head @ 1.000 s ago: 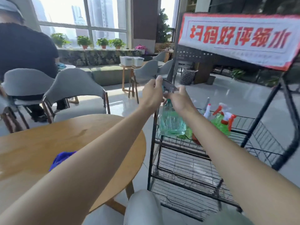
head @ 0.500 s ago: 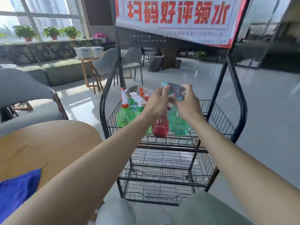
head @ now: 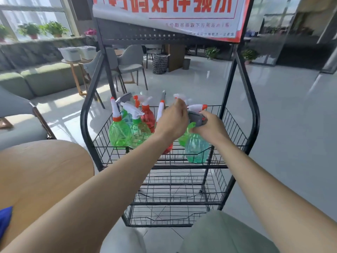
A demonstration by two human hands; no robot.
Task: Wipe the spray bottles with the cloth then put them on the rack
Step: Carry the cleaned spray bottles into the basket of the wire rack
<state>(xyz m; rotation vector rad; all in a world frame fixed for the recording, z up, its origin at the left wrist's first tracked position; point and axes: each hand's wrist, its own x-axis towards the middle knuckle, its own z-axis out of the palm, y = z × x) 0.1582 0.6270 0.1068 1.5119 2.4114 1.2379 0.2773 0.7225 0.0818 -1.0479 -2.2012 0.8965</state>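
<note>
The teal spray bottle [head: 197, 148] hangs under the right hand [head: 209, 127], whose grip is closed round its grey trigger head, inside the rack [head: 255, 115]'s top basket [head: 235, 125], right of centre. The left hand [head: 173, 121] meets that head; its fingers are hidden, so I cannot tell its grip. Green spray bottles [head: 119, 133] and a red spray bottle [head: 147, 117] stand in that basket. At lower left the frame edge cuts off the blue cloth [head: 5, 220] on the counter [head: 45, 170].

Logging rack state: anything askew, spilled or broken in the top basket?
No spill or damage visible. The bottles in the top basket stand bunched, a few tilted against each other. The right hand grips the teal bottle by its grey head at the front right corner.
</note>
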